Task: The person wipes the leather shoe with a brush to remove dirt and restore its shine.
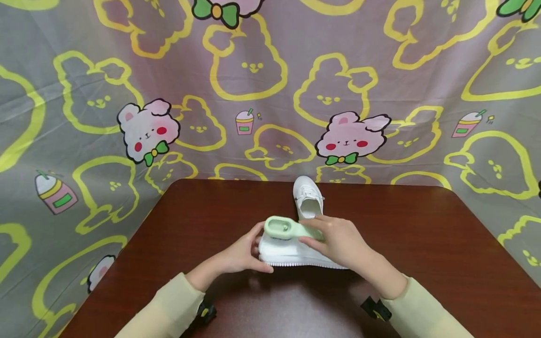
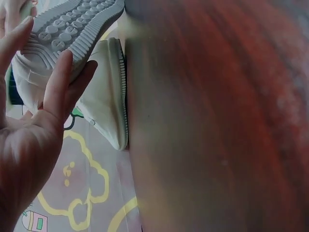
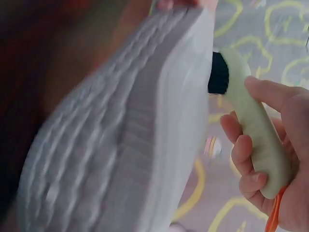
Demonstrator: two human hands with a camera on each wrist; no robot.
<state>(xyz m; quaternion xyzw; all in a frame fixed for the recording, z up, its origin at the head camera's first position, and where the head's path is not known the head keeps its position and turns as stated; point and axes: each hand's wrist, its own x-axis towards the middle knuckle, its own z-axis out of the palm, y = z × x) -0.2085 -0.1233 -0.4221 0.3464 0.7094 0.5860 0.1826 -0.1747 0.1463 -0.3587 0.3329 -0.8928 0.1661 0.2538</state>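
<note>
A white shoe is tipped on its side above the table, its ridged sole turned toward the person. My left hand grips its left end between thumb and fingers. In my right hand is a pale green brush, the fingers curled round its handle. Dark bristles meet the shoe's upper in the right wrist view, and an orange cord hangs from the handle end. A second white shoe stands just behind the held one.
The dark reddish-brown table has rounded far corners. A grey curtain printed with yellow outlines and pink-cheeked animals hangs right behind its far edge and along the left side. Black straps sit under both sleeves.
</note>
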